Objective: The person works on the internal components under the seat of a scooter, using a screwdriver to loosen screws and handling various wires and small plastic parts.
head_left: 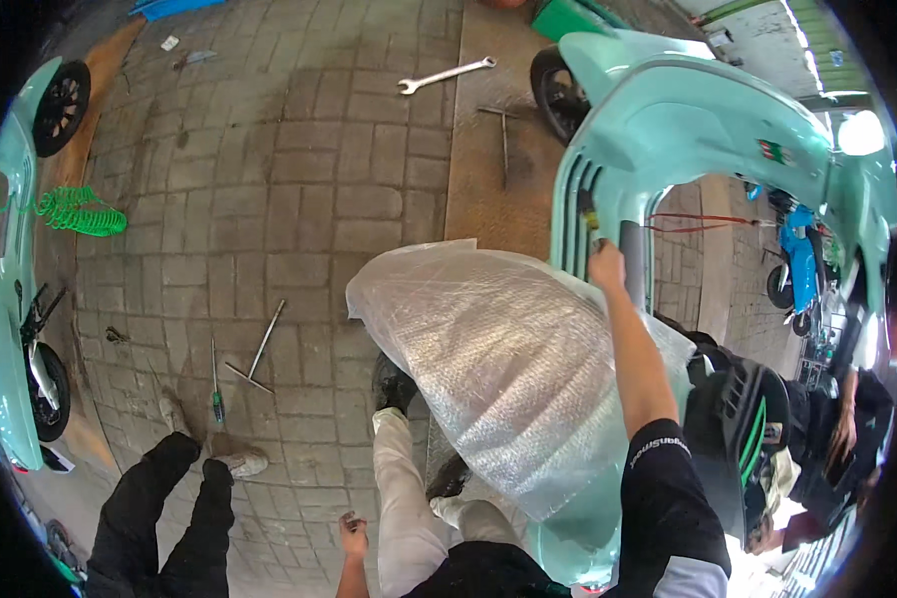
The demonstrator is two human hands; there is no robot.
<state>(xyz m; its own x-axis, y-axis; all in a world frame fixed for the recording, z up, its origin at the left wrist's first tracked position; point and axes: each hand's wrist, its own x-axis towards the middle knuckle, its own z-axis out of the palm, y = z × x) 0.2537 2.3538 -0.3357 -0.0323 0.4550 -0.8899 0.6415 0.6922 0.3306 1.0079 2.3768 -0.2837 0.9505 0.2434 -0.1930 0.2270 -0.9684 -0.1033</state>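
Mint-green scooter shell, with the right hand up at its front column.

Mint bodywork of the scooter (688, 120) stands ahead and to the right, its long axis running away from the person; the right hand (606, 267) is far nearer, raised at arm's length and closed around the grey upright tube (632, 261) under the front shield. The left hand (353, 536) hangs low by the pale trouser leg, fingers loosely curled and holding nothing. A sheet of bubble wrap (498, 369) drapes over the seat area between the two hands (it hides what lies beneath). Grey paving (269, 199) carries a spanner (446, 75), a T-handle wrench (256, 356) and a green-handled screwdriver (215, 384); another person's dark-trousered legs (169, 518) stand at lower left.
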